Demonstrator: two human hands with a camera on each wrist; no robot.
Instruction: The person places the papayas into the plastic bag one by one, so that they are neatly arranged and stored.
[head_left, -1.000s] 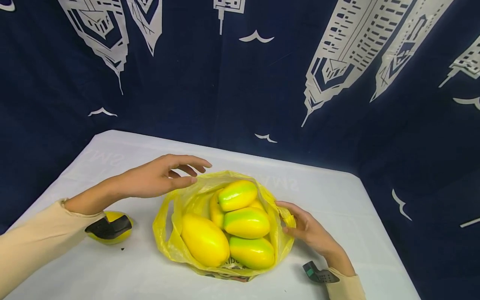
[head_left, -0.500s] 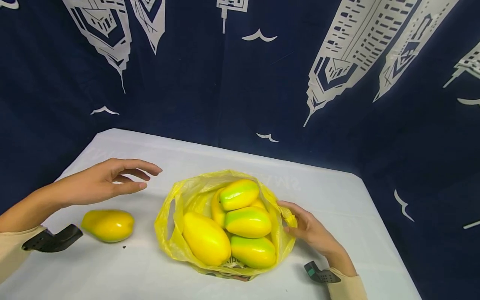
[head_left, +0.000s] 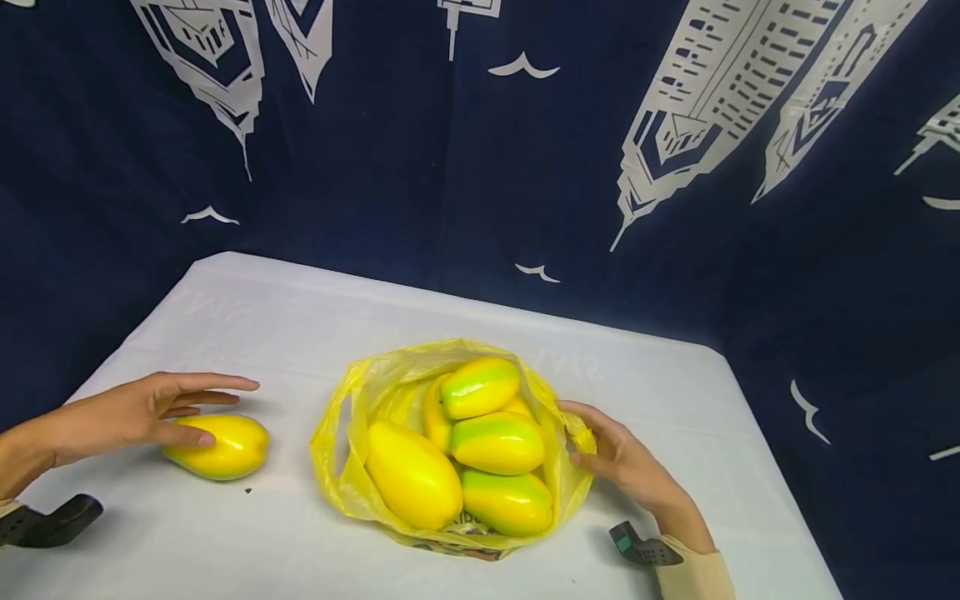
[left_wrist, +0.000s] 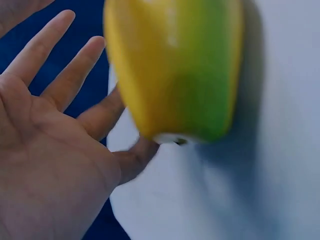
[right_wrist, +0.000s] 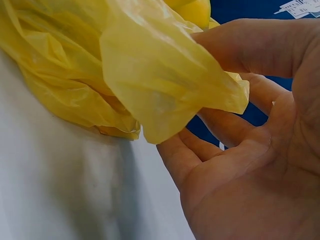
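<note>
On the left of the table lies a smooth yellow papaya [head_left: 232, 448], green along one side in the left wrist view. My left hand [head_left: 142, 412] is over it with fingers spread, the thumb across its near top and the other fingers extended past its far side. A yellow plastic bag [head_left: 337, 492] stands with its mouth wide at the middle. My right hand [head_left: 626, 458] holds the bag's right handle between thumb and fingers; the right wrist view shows the thin plastic [right_wrist: 155, 75] there. Inside the bag are a large yellow fruit [head_left: 415, 475] and several yellow-green fruits [head_left: 498, 443].
A white cloth covers the table [head_left: 300, 308]. Behind it hangs a dark blue curtain [head_left: 375, 183] with white building prints. A small dark speck [head_left: 248, 491] lies below the papaya. Both wrists carry a black camera mount [head_left: 641, 547].
My left hand has moved left from above the bag's rim and lowered to the papaya, first uncovering it from behind the sleeve. My right hand has stayed at the bag's handle.
</note>
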